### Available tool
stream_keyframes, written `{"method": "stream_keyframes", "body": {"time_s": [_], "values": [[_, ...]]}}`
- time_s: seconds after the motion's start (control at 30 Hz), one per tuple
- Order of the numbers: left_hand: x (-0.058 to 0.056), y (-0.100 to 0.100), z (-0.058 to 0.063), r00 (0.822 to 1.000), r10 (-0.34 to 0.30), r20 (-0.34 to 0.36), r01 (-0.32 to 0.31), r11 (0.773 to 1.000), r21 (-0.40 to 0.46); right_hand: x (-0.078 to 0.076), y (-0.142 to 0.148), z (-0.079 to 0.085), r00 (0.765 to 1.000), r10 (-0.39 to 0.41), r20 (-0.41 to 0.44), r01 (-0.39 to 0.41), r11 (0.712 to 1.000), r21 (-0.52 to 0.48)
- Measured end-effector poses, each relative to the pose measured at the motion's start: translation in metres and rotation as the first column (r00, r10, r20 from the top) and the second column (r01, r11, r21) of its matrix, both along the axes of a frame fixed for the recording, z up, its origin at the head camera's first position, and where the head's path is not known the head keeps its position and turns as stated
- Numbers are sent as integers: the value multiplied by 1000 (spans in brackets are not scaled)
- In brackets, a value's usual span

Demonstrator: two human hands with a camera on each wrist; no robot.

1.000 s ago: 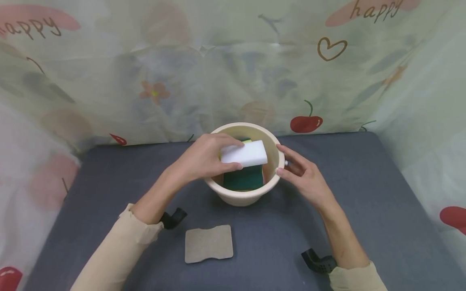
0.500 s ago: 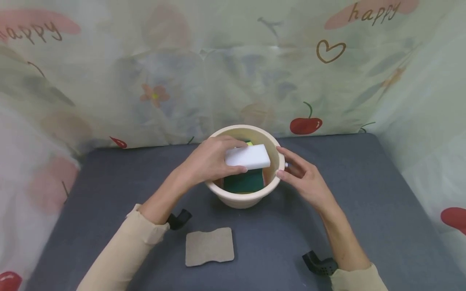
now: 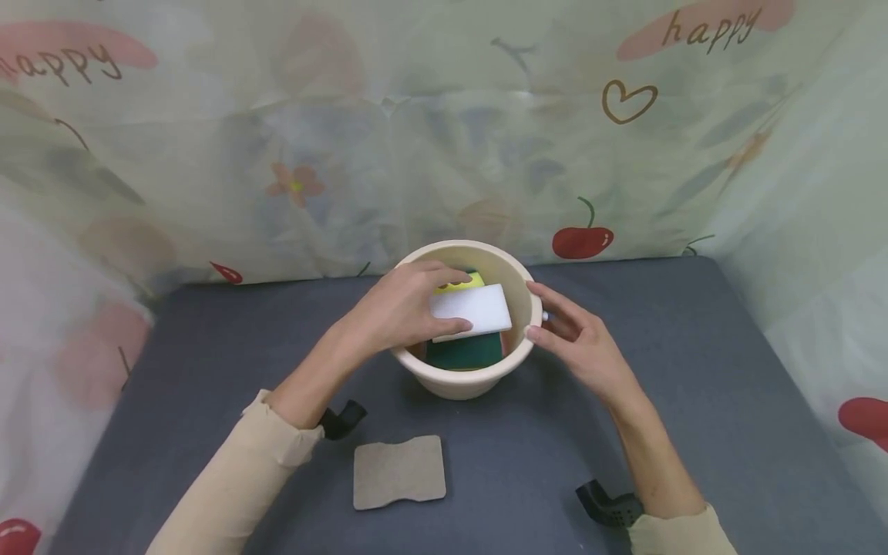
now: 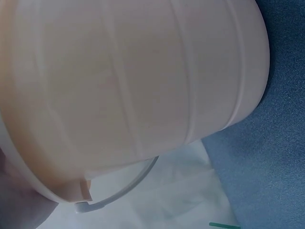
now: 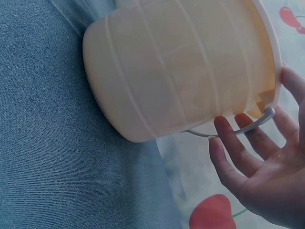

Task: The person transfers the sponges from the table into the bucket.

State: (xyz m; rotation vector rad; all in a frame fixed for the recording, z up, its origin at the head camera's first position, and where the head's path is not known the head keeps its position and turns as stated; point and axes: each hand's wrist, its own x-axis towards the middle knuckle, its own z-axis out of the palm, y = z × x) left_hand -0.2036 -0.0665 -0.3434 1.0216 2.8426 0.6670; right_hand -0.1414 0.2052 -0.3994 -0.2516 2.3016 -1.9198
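Note:
A cream bucket (image 3: 458,383) stands upright at the back middle of the table. Inside it, a white sponge block (image 3: 486,308) lies tilted over a dark green pad (image 3: 465,352), with a yellow piece (image 3: 466,284) behind. My left hand (image 3: 409,304) reaches over the bucket's left rim, fingers spread from the thumb. Its thumb lies over the white sponge, while the fingertips are off it, above the yellow piece. My right hand (image 3: 583,335) rests relaxed fingertips on the bucket's right rim; in the right wrist view its other fingers lie near the grey handle (image 5: 228,133).
A flat beige card-like piece (image 3: 399,472) with notched long edges lies on the dark table (image 3: 694,385) in front of the bucket. A printed curtain (image 3: 416,154) hangs behind and at both sides.
The white sponge went down deeper into the bucket and came out of my left fingers' grip, baring more of the yellow piece. My right hand has stayed at the rim.

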Motion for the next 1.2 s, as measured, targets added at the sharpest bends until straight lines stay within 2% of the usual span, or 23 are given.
{"method": "stream_keyframes", "body": {"time_s": [0.13,0.3,0.5,0.73,0.9,1.1,1.2], "values": [[2,-3,2,1000,-15,-9,15,1000,15,0,0,0,1000,-2,0,2,1000,6],[7,-13,6,997,-46,-61,50,997,59,0,0,0,1000,-9,0,9,1000,16],[15,-23,8,990,-42,-135,61,989,136,-1,0,1,1000,-12,2,12,1000,17],[25,-33,6,979,-43,-197,80,980,184,0,0,1,1000,-9,-3,9,1000,23],[36,-41,2,976,-21,-218,72,971,229,0,1,0,1000,-8,-11,8,1000,20],[53,-49,1,957,-16,-290,105,950,295,0,2,-2,1000,-7,-9,7,1000,19],[61,-54,1,955,-12,-296,107,945,309,0,1,-2,1000,-9,-10,9,1000,25]]}}
